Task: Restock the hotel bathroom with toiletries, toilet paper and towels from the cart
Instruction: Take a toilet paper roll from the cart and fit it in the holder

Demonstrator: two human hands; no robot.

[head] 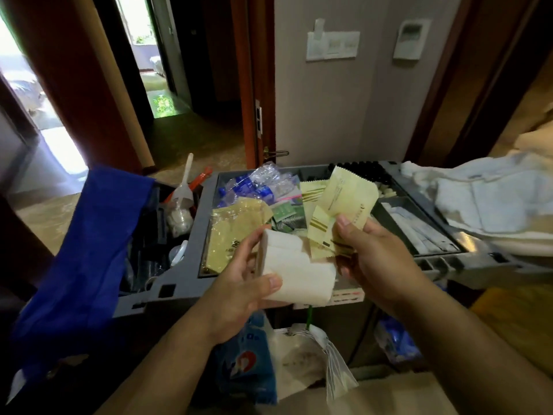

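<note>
The left hand is gripping a white toilet paper roll, partly covering it. Just beside it, the right hand is pinching pale yellow sachets whose print is too blurred to read. The cart is standing just beyond both hands.

Beige wall ahead with white switch panel and thermostat. Reddish-brown door frame left of it, dim carpet beyond. Glaring daylight through far-left doorway.
</note>
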